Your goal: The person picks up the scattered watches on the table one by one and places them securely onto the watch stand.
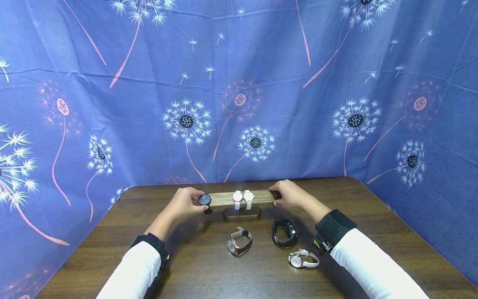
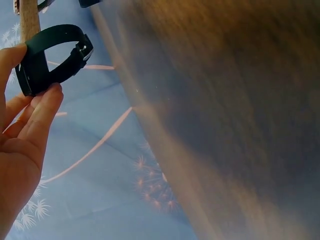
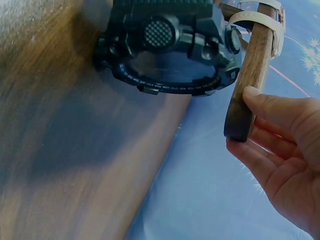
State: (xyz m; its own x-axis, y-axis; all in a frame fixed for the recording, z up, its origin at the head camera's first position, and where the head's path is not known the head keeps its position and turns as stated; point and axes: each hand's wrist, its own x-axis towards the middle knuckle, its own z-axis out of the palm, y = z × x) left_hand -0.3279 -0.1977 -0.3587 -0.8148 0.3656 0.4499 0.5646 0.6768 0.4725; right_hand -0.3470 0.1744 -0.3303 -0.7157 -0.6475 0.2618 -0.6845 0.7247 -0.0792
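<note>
A wooden bar (image 1: pixel 222 199) on a dark oval base (image 1: pixel 242 214) forms a watch stand, with two white watches (image 1: pixel 237 197) strapped side by side near its middle. My left hand (image 1: pixel 181 204) pinches a black watch (image 1: pixel 204 199) between thumb and fingers at the bar's left end. In the left wrist view the black watch's buckled strap (image 2: pixel 59 34) makes a loop around the bar's end. My right hand (image 1: pixel 291 194) grips the right end of the bar (image 3: pixel 245 95), thumb on one face and fingers behind it.
In front of the stand lie a dark-strapped watch (image 1: pixel 232 246), a chunky black sports watch (image 1: pixel 275 236) and a white-strapped watch (image 1: pixel 296 261). They rest on a brown wooden table (image 1: pixel 201 270). A blue dandelion-print cloth (image 1: pixel 291 158) hangs behind it.
</note>
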